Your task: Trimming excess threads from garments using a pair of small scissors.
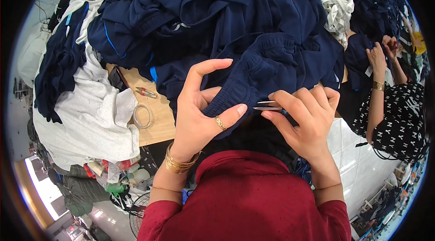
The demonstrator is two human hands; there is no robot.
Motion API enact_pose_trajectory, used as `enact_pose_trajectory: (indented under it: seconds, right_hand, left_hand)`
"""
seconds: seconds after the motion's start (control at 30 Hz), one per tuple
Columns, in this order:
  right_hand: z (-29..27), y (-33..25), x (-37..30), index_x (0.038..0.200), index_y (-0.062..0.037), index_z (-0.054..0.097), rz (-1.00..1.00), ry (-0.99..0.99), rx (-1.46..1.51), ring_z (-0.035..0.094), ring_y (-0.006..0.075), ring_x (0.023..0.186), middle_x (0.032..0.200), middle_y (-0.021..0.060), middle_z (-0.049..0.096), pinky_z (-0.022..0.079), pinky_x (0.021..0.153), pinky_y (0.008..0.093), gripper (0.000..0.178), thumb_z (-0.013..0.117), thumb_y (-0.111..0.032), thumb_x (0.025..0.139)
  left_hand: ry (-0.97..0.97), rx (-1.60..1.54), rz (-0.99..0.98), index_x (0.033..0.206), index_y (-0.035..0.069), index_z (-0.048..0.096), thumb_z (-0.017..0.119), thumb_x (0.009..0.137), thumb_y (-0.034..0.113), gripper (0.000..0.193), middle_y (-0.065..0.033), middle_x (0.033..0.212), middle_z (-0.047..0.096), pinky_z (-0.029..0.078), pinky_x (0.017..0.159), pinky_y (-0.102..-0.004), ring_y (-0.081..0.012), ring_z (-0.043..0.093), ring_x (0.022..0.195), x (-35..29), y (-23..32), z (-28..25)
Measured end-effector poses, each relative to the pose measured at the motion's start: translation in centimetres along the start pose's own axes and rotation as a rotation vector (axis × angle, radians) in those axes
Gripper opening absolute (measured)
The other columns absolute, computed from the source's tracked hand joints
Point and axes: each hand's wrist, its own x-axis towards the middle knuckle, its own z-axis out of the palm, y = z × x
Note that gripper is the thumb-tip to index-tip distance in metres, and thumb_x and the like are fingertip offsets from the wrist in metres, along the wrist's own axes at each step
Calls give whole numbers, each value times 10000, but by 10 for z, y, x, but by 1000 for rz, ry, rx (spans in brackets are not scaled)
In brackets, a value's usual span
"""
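A navy garment with a gathered elastic waistband hangs in front of me on the near side of a large navy clothing pile. My left hand holds this waistband with its curled fingers, partly hidden by the cloth. Its index finger and thumb are spread apart. In my right hand is a pair of thread snips, gripped between thumb and fingers. Two slim metal blades point left, close to the waistband's edge; most of the tool's body is covered by my hand.
Navy garments heap up across the wooden table. At left lie pale grey cloth, a tape roll and a small red-handled tool. White strips bunch up behind. A co-worker handles dark cloth at right.
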Motion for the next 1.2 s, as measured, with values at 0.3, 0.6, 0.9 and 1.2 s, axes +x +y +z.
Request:
enact_pose_trajectory:
  seconds: [0.3, 0.6, 0.9, 1.2]
  right_hand:
    - [-2, 1, -1, 856, -206, 646, -47, 45, -37, 390, 131, 611, 646, -50, 408, 258, 730, 331, 229, 749, -306, 677]
    - [-4, 1, 0, 849, -210, 644, -56, 34, -38, 388, 127, 604, 642, -59, 419, 263, 730, 333, 228, 753, -304, 673]
    - [-7, 0, 0, 858, -153, 648, -56, 12, -12, 434, 164, 619, 649, -35, 490, 286, 705, 327, 285, 782, -268, 635]
    - [-7, 1, 0, 853, -156, 648, -60, 37, -23, 431, 165, 619, 649, -34, 485, 288, 713, 324, 283, 784, -263, 629]
  left_hand:
    - [11, -22, -41, 1275, 20, 375, 669, 751, -62, 607, -138, 910, 665, 506, 727, -223, -137, 647, 817, -1, 2, 3]
    - [7, -67, -42, 1269, 19, 375, 664, 750, -68, 601, -148, 930, 663, 507, 738, -227, -138, 645, 831, 0, 1, 2]
    - [-13, -76, -40, 1263, 30, 370, 685, 730, -77, 629, -144, 955, 655, 509, 743, -233, -141, 643, 844, 0, 2, 4]
    - [-19, -61, -28, 1216, 32, 376, 686, 730, -73, 586, -140, 952, 652, 504, 747, -229, -133, 636, 852, 1, 0, 4]
